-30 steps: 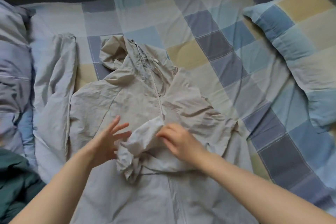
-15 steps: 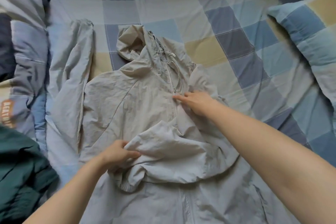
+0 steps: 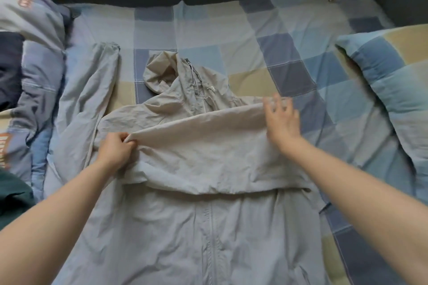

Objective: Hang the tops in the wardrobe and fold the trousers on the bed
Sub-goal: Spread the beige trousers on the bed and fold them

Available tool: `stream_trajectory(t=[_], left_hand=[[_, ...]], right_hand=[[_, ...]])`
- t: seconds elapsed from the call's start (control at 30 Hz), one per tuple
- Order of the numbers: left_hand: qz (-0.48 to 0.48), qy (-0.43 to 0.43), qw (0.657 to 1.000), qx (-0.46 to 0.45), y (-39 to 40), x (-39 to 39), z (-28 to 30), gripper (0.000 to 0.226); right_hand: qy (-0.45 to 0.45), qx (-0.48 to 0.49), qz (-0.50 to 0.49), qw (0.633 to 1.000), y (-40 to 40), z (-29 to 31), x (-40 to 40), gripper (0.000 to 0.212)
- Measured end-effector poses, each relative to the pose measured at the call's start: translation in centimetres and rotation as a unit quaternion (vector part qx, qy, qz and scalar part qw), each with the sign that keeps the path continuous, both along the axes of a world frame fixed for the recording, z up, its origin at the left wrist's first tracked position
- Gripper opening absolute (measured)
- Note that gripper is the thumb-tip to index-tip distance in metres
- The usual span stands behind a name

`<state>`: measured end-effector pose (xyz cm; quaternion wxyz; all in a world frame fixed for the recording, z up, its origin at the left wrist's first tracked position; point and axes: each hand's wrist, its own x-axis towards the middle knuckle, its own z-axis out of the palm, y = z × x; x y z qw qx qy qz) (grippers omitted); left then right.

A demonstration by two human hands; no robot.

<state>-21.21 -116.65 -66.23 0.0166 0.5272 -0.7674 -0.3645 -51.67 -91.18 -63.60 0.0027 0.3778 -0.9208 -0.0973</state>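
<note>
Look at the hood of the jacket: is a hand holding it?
No, the hood lies free on the bed, while the left hand pinches a sleeve lower down and the right hand is open beside it.

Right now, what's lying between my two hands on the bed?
In the head view, the jacket's folded-over sleeve spans between them: the left hand pinches one end and the right hand rests open at the other.
</note>
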Motion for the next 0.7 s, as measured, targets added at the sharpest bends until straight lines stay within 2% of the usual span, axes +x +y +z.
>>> stream_trajectory(t=[0.03,0.1,0.17,0.2,0.23,0.27,0.3,0.33,0.37,0.43,0.47,0.53,0.6,0.67,0.7], left_hand=[[0.006,0.005,1.000,-0.010,-0.1,-0.2,-0.1,0.011],[0.012,0.008,1.000,-0.008,0.0,-0.7,-0.1,0.015],[-0.004,0.001,0.999,0.038,-0.2,-0.8,-0.3,0.010],[-0.031,-0.023,0.996,0.079,-0.2,-0.7,-0.2,0.021],[-0.086,-0.069,0.988,0.105,-0.4,-0.4,-0.7,0.043],[-0.150,-0.121,0.975,0.109,-0.7,-0.2,-1.0,0.063],[-0.193,-0.156,0.963,0.103,-1.2,0.0,-1.2,0.074],[-0.207,-0.167,0.960,0.090,-1.4,0.0,-1.2,0.070],[-0.184,-0.157,0.967,0.083,-1.8,0.3,-1.1,0.056],[-0.102,-0.088,0.989,0.058,-2.5,0.4,-0.6,0.019],[-0.058,-0.052,0.996,0.043,-2.7,0.4,-0.5,0.012],[-0.026,-0.042,0.998,0.036,-3.3,0.7,-0.6,0.019],[-0.054,-0.087,0.989,0.103,-3.0,0.9,-0.8,0.028],[-0.061,-0.093,0.982,0.152,-3.5,1.6,-0.9,0.025],[-0.038,-0.069,0.987,0.137,-3.9,1.9,-0.9,0.020]], right_hand=[[-0.021,-0.006,0.060,0.998,0.7,-1.0,2.0,0.062],[-0.117,0.045,0.141,0.982,2.9,-3.5,5.9,0.055],[-0.217,0.121,0.110,0.962,5.4,-5.6,7.7,0.064],[-0.237,0.129,0.073,0.960,6.5,-6.6,7.6,0.074],[-0.235,0.112,0.036,0.965,7.3,-7.8,7.1,0.078],[-0.218,0.094,0.012,0.971,7.8,-8.2,6.5,0.078],[-0.209,0.087,-0.004,0.974,7.9,-8.7,6.3,0.074],[-0.209,0.088,-0.012,0.974,7.9,-8.8,6.2,0.069],[-0.214,0.088,-0.009,0.973,7.7,-9.0,6.4,0.064],[-0.217,0.082,-0.009,0.973,7.7,-9.3,6.7,0.061],[-0.222,0.082,-0.016,0.971,7.6,-9.0,6.7,0.062],[-0.230,0.092,-0.047,0.968,6.7,-8.3,7.1,0.064],[-0.155,0.073,-0.036,0.985,4.9,-7.0,8.6,0.062],[-0.126,0.013,0.044,0.991,2.2,-6.0,11.5,0.061],[-0.140,-0.027,0.091,0.986,0.9,-5.9,13.1,0.064]])
